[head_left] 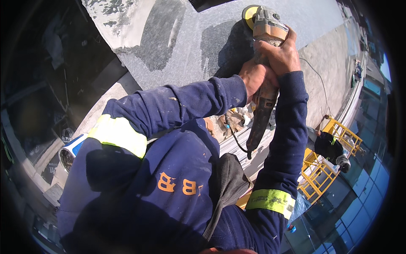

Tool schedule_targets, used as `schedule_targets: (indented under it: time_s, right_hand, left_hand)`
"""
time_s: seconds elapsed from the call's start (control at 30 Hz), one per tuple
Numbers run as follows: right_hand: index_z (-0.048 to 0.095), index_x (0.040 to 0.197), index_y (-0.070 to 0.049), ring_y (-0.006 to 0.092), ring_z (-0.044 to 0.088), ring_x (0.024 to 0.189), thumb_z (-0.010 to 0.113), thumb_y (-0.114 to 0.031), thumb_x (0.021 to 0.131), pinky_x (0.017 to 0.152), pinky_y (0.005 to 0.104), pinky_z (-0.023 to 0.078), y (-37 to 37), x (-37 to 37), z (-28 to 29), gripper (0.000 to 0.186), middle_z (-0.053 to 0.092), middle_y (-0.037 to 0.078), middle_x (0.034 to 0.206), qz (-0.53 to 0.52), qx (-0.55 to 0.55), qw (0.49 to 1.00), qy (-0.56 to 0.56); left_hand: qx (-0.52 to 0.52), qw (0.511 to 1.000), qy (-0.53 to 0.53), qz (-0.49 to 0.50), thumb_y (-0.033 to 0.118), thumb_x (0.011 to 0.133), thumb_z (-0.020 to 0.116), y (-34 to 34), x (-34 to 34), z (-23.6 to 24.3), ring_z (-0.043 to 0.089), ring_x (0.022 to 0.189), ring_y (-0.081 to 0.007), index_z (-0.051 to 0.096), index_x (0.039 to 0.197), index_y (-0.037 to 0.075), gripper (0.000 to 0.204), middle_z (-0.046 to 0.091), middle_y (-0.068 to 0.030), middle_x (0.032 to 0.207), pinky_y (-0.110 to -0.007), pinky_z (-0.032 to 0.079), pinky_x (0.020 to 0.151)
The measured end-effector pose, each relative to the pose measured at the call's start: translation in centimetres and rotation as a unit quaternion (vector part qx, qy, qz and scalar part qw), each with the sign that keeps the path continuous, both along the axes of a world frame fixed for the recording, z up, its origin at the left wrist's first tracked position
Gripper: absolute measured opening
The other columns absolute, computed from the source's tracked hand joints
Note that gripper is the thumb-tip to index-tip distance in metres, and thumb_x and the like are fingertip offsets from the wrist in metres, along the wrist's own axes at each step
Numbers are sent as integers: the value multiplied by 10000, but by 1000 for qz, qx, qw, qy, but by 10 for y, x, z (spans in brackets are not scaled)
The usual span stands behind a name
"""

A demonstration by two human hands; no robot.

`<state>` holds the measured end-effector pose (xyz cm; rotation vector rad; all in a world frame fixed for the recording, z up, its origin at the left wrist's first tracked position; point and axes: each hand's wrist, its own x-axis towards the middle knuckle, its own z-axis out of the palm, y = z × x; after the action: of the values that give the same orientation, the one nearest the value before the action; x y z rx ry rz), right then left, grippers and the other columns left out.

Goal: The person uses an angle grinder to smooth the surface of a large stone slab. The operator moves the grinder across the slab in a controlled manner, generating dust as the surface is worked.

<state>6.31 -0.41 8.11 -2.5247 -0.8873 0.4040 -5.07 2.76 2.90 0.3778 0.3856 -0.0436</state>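
An angle grinder (pixel 266 106) with a worn dark body, an orange-tan head and a yellow disc (pixel 248 17) is held in both of my hands. My right hand (pixel 282 55) wraps round it just below the head, thumb across the body. Lower on the tool, my left hand (pixel 253 76) grips it, partly behind the right. The disc is at a grey stone-like panel (pixel 198 17) with darker patches; whether it touches is unclear. A black cord (pixel 237 139) hangs from the tool's lower end, between my blue sleeves.
A co-worker in dark clothes (pixel 327 146) is at a yellow railed platform (pixel 313 182) at lower right. Another person (pixel 357 67) is farther along the ledge. A thin cable (pixel 321 80) crosses the pale surface. Rubble (pixel 237 118) lies below my arms. Blue glass panes (pixel 363 182) line the right; dark openings are left.
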Motion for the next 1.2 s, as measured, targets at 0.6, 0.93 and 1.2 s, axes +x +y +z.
schedule_targets:
  time_s: [0.6,0.93,1.2]
  right_hand:
    - [305,1378,-20,434,664,975,772,-354,658,864,426,539,0,-25,4,921,656,294,1053,58,41,997,23]
    - [268,1439,-40,352,621,1101,786,-355,668,915,387,525,-4,-42,3,981,593,252,1209,105,20,991,78]
    - [274,1435,-42,368,653,1035,773,-335,671,895,397,533,4,-50,-1,959,627,250,1163,86,25,995,50]
  left_hand:
    - [-12,993,43,112,-46,645,625,-9,-19,7,675,746,-259,554,1113,-20,474,662,-145,866,-368,585,664]
    - [-20,982,66,176,13,739,578,-24,-37,10,683,791,-243,546,1156,-25,421,648,-137,985,-373,595,667]
    - [-8,989,25,147,6,738,558,-18,-45,-3,695,800,-266,537,1162,-41,427,649,-148,969,-369,604,668]
